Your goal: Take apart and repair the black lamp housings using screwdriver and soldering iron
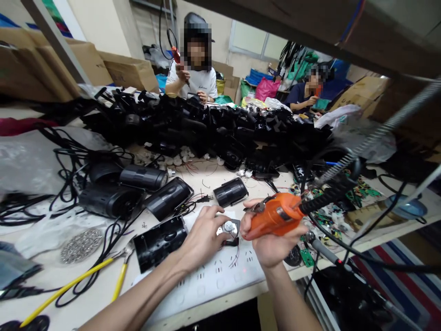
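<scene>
My right hand [272, 252] is wrapped around an orange electric screwdriver [277, 216], its rear end joined to a black cable and a coiled spring. The screwdriver's tip is hidden from view. My left hand [201, 230] pinches a small dark part with a round white-and-silver piece [228, 226] on it, close to the screwdriver's front. Thin wires trail from that part over a printed white sheet [220, 285]. Beside my left forearm lies an open black plastic housing [160, 241]. Several closed black cylindrical housings [168, 197] lie beyond my hands.
Yellow-handled pliers [119, 278] and a heap of small screws [81, 244] are at left, among black cables. A big pile of black parts [206, 126] spans the back. Green circuit boards [336, 207] lie at right. Two people [203, 82] sit across the table, holding orange tools.
</scene>
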`<state>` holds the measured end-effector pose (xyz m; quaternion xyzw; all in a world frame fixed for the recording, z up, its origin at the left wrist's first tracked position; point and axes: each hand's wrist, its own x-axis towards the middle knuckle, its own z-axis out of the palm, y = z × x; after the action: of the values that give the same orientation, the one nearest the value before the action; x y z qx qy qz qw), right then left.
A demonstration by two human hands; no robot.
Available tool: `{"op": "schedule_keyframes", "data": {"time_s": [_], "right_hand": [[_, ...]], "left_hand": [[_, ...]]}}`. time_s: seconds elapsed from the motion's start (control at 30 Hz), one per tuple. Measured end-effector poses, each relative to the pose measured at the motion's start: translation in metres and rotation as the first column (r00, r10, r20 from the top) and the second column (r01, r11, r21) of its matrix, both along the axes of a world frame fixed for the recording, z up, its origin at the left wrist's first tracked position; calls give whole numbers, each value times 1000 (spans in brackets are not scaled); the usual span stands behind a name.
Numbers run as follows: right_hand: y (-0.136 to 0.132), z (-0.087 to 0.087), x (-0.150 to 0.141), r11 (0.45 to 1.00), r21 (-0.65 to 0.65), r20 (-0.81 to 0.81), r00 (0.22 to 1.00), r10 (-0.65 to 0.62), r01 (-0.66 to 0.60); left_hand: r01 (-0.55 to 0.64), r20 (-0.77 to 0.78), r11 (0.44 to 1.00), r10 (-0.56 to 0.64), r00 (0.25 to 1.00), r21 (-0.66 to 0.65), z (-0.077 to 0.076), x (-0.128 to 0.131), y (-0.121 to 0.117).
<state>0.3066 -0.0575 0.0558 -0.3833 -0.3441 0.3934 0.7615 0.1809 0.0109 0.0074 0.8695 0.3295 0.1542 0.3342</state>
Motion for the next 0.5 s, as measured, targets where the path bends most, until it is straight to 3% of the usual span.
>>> {"op": "schedule_keyframes", "data": {"time_s": [0.13, 0.27, 0.4, 0.5], "right_hand": [[-3, -5, 0, 1000, -14, -15, 1000, -9, 9], [1, -6, -4, 1000, 0, -11, 1000, -10, 10], [3, -6, -7, 999, 10, 33, 999, 44, -44], [4, -8, -8, 998, 4, 67, 996, 63, -63]], "left_hand": [[117, -70, 993, -116, 991, 17, 13, 1, 3], [154, -155, 985, -142, 978, 70, 20, 3, 3], [240, -198, 954, -204, 959, 179, 16, 4, 5], [252, -119, 954, -235, 965, 165, 7, 2, 10]]}}
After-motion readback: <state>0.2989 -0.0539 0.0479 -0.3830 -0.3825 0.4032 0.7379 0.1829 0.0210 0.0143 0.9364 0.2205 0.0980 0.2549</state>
